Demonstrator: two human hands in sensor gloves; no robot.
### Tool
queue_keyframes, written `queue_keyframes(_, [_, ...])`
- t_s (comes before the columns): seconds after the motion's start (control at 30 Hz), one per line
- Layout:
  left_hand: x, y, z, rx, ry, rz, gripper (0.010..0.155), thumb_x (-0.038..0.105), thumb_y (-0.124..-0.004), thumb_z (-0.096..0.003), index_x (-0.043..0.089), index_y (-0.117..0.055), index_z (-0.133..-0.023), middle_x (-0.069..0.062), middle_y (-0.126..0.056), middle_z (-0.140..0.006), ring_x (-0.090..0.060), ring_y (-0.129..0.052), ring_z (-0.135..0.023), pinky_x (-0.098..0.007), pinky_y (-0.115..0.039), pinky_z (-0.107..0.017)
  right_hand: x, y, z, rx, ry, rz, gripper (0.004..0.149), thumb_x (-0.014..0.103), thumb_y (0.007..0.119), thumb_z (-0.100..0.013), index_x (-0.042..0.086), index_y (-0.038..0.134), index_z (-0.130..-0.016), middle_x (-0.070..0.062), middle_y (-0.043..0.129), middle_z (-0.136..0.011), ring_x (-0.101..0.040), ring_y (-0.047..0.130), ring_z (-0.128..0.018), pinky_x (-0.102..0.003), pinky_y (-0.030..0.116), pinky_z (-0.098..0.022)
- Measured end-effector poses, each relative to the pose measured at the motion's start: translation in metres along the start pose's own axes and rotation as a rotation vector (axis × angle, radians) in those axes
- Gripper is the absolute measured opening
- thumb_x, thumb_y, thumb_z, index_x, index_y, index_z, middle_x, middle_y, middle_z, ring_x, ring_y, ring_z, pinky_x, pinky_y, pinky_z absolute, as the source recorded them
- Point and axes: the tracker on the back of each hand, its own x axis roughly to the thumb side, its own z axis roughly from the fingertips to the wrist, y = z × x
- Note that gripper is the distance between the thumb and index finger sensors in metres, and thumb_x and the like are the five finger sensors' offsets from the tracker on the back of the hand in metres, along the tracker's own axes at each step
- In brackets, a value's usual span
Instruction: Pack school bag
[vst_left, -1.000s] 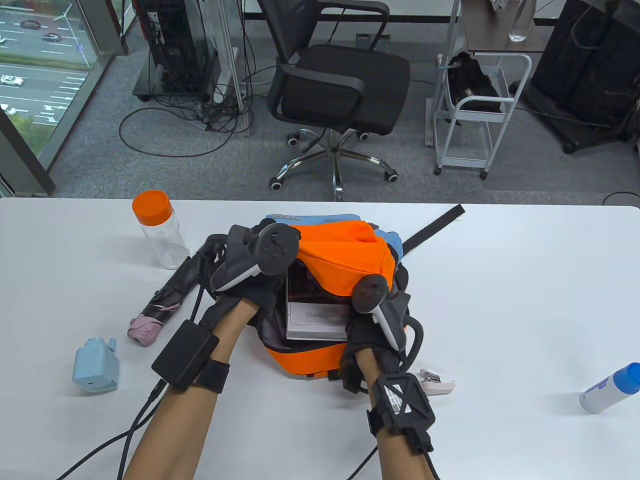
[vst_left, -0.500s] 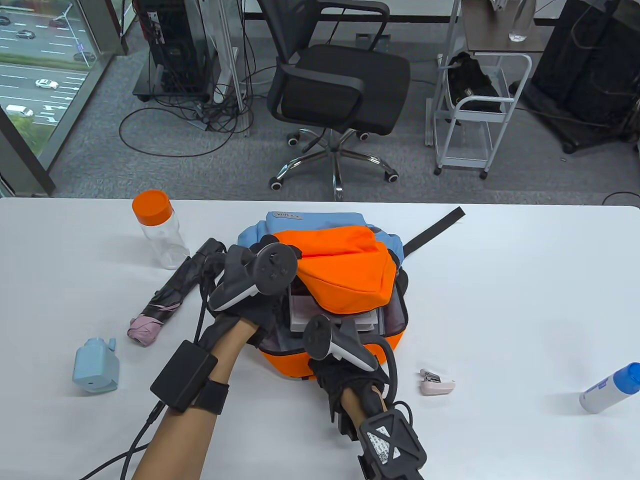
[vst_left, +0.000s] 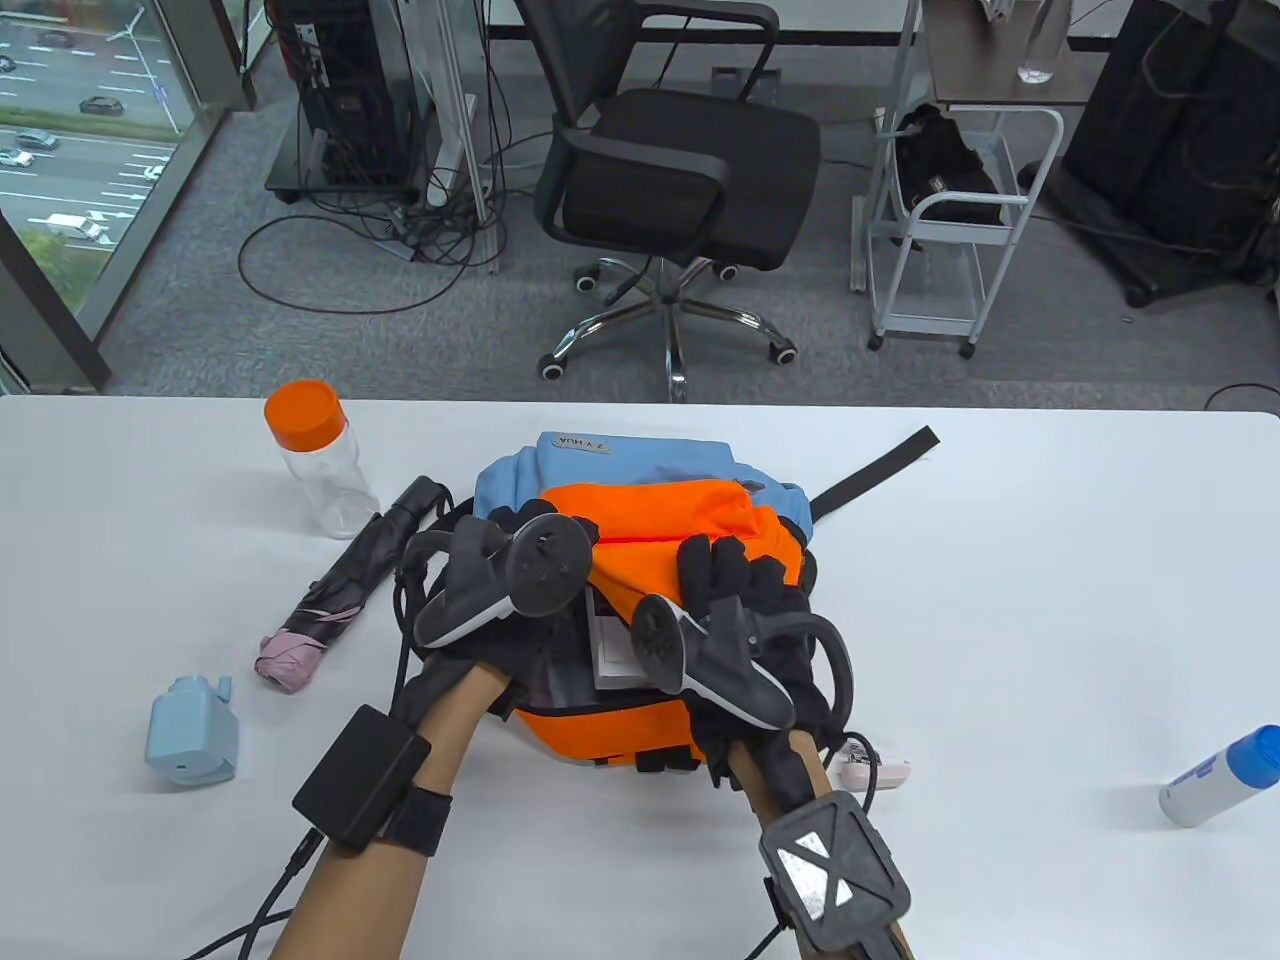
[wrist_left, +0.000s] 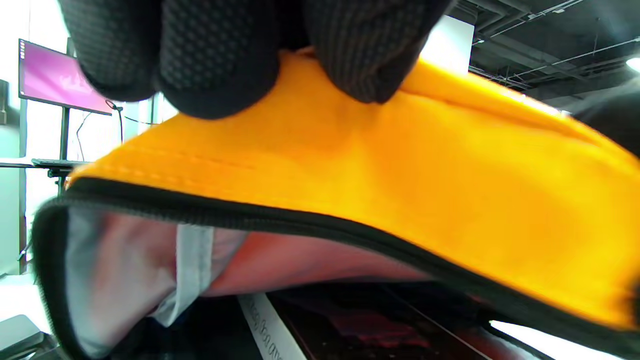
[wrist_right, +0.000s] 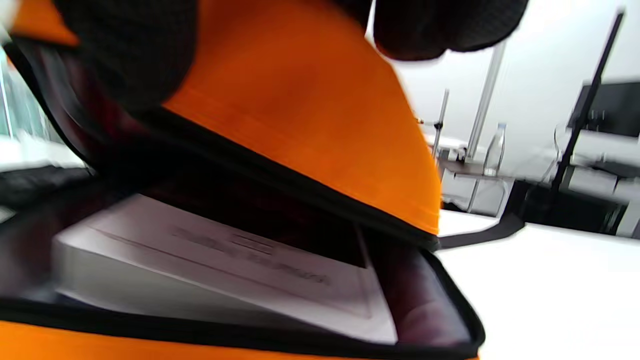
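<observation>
An orange and light-blue school bag (vst_left: 640, 500) lies open on the white table (vst_left: 1050, 600) at centre. A white book (vst_left: 625, 650) sits inside it, also seen in the right wrist view (wrist_right: 225, 270). My left hand (vst_left: 520, 560) grips the orange flap (wrist_left: 400, 165) at its left edge. My right hand (vst_left: 740, 590) rests on top of the orange flap (wrist_right: 310, 125), fingers spread over it. The bag's opening with its black zip edge (wrist_left: 250, 215) gapes toward me.
A clear bottle with an orange cap (vst_left: 315, 455) and a folded umbrella (vst_left: 345, 590) lie left of the bag. A light-blue sharpener (vst_left: 190, 730) is at front left. A small pink stapler (vst_left: 875, 770) lies by my right wrist. A blue-capped white tube (vst_left: 1220, 775) is at far right.
My right hand left the front of the bag and came up onto the orange flap. The flap has come down over the book, which now shows less. My left hand stayed on the flap's left edge.
</observation>
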Motion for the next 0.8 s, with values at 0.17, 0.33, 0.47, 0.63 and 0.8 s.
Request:
queue_keyframes(0.17, [-0.031, -0.003, 0.028, -0.004, 0.118, -0.019, 0.061, 0.038, -0.078, -0.0478, 0.018, -0.075, -0.105, -0.022, -0.076, -0.101, -0.042, -0.083, -0.077, -0.058, -0.074, -0.06, -0.011, -0.008, -0.02, -0.058, 0.085, -0.153, 0.04, 0.03, 0.078, -0.048, 0.017, 0.083, -0.085, -0.012, 0.095, -0.076, -0.038, 0.095, -0.066, -0.055, 0.08, -0.053])
queue_keyframes(0.33, [-0.111, -0.018, 0.058, -0.257, 0.457, -0.254, 0.074, 0.046, -0.077, -0.0467, 0.01, -0.066, -0.11, -0.029, -0.072, -0.105, -0.051, -0.082, -0.085, -0.062, -0.075, -0.062, -0.025, -0.022, -0.029, 0.005, 0.098, -0.242, 0.043, 0.032, 0.078, -0.048, 0.015, 0.082, -0.088, -0.014, 0.094, -0.079, -0.04, 0.094, -0.068, -0.056, 0.079, -0.053])
queue_keyframes(0.47, [-0.166, -0.033, 0.093, -0.434, 0.705, -0.274, 0.089, 0.05, -0.077, -0.0466, 0.002, -0.049, -0.116, -0.04, -0.061, -0.109, -0.066, -0.075, -0.09, -0.07, -0.073, -0.062, -0.026, -0.022, -0.03, 0.026, 0.076, -0.256, 0.044, 0.032, 0.077, -0.049, 0.014, 0.081, -0.089, -0.014, 0.094, -0.08, -0.041, 0.093, -0.069, -0.056, 0.079, -0.053])
queue_keyframes(0.63, [-0.206, -0.058, 0.124, -0.601, 0.902, -0.366, 0.098, 0.054, -0.072, -0.0479, -0.01, -0.039, -0.113, -0.054, -0.054, -0.102, -0.074, -0.075, -0.083, -0.069, -0.081, -0.055, -0.028, -0.016, -0.028, 0.042, 0.048, -0.274, 0.045, 0.033, 0.077, -0.049, 0.014, 0.08, -0.09, -0.015, 0.093, -0.081, -0.041, 0.093, -0.069, -0.056, 0.079, -0.053])
queue_keyframes(0.8, [-0.215, -0.076, 0.134, -0.632, 0.917, -0.409, 0.092, 0.042, -0.08, -0.0461, -0.011, -0.042, -0.111, -0.044, -0.072, -0.096, -0.053, -0.097, -0.073, -0.053, -0.091, -0.047, -0.036, -0.013, -0.027, 0.083, 0.053, -0.317, 0.048, 0.035, 0.077, -0.049, 0.013, 0.079, -0.091, -0.016, 0.092, -0.082, -0.042, 0.092, -0.07, -0.057, 0.078, -0.054])
